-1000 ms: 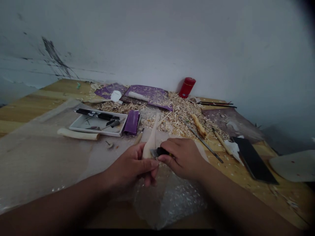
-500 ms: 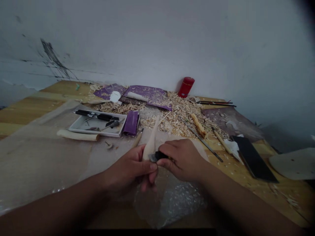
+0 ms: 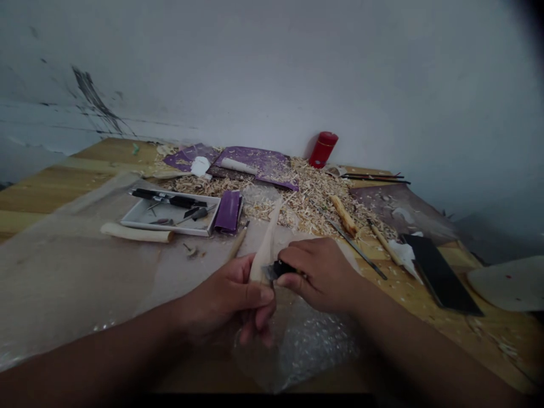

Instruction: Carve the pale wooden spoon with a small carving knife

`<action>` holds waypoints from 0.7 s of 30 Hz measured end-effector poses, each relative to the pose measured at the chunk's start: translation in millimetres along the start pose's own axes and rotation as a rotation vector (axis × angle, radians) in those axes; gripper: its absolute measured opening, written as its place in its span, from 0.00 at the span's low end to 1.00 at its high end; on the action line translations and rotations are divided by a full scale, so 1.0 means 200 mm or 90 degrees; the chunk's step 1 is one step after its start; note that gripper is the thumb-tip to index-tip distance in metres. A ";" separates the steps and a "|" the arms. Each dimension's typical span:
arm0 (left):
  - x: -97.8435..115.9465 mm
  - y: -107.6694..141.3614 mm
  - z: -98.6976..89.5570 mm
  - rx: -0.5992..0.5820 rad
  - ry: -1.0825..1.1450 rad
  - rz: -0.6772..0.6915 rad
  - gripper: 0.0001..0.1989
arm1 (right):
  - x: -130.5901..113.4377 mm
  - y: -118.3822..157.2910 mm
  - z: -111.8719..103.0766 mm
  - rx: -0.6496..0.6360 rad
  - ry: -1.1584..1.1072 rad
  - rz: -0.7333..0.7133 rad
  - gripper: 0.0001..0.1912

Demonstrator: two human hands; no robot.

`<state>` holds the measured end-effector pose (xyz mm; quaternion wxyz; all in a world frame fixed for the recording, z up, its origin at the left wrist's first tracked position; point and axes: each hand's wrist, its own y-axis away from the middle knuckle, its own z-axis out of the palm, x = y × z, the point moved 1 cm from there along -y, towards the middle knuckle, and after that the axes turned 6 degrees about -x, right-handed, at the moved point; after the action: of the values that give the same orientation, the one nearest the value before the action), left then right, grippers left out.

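Head view: the left hand (image 3: 232, 292) grasps the wide lower end of a pale wooden piece (image 3: 266, 249), thumb laid across the base and the other fingers curled below. The right hand (image 3: 321, 275) is closed around the black handle of a knife (image 3: 284, 268); its blade lies against the right flank of the wide end, near the left thumb. The slim end points away from the person, toward a heap of wood shavings (image 3: 310, 198). Step in hand, as I judge it: paring the wide end. The next move calls for a firm left grip, a shallow blade angle, and the left thumb held out of the cutting line. Outward from the hands: a purple packet (image 3: 228, 211) beside a white tray (image 3: 170, 229) of tools (image 3: 168, 197) at left, a slim metal tool (image 3: 359, 250) and a black slab (image 3: 442, 275) at right, and a red container (image 3: 323, 149) by the wall (image 3: 255, 73).
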<state>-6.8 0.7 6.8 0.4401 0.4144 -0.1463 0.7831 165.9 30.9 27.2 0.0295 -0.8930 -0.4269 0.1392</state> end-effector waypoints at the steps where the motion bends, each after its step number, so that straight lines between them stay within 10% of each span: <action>1: 0.00 0.00 0.00 -0.012 -0.002 -0.015 0.07 | 0.01 0.00 0.00 0.011 -0.004 0.009 0.21; 21: -0.02 -0.01 0.01 0.041 -0.021 0.014 0.05 | 0.04 0.01 -0.01 0.001 0.006 0.022 0.20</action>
<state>-3.7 -1.2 5.2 0.4154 0.4392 -0.1331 0.7854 171.8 36.2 27.3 0.0302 -0.9009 -0.4111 0.1357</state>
